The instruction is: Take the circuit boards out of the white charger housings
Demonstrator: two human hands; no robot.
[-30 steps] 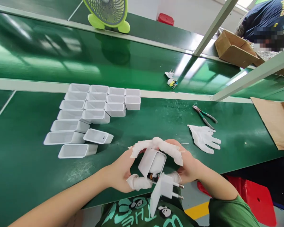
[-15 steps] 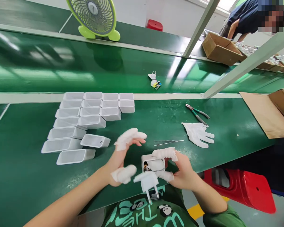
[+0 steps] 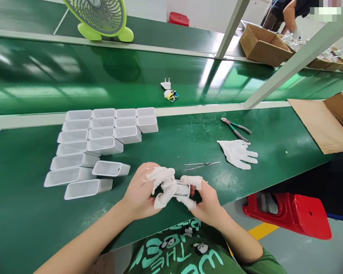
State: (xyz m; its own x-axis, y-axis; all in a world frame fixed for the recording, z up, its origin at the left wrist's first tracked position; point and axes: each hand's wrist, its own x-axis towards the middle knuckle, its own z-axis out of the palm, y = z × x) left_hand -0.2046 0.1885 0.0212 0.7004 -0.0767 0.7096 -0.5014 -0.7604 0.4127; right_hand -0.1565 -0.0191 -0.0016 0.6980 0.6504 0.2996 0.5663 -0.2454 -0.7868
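Note:
A white plastic housing point(image 3: 183, 188) is held between both hands above the table's front edge. My right hand point(image 3: 206, 198) grips its right side, white tape wrapped round the thumb and a finger. At the housing's left end my left hand point(image 3: 151, 192), also with taped fingers, closes on a white plug piece point(image 3: 169, 183), mostly covered by the fingers. Whether the two parts are joined cannot be made out. Beyond the hands lie tweezers point(image 3: 202, 165), and to the right a white glove point(image 3: 238, 153) and green-handled pliers point(image 3: 236, 129).
Rows of white open housings point(image 3: 103, 133) stand at the left. A small circuit board point(image 3: 171, 96) and plug piece point(image 3: 166, 84) lie on the raised green surface. A green fan point(image 3: 103, 17), cardboard boxes point(image 3: 263, 45) and a red stool point(image 3: 297, 217) surround the bench. A person stands at the back right.
My left hand has moved right and closed on the plug piece, which was hanging before the housing's opening. The housing has turned and its inside no longer shows. The view has shifted slightly.

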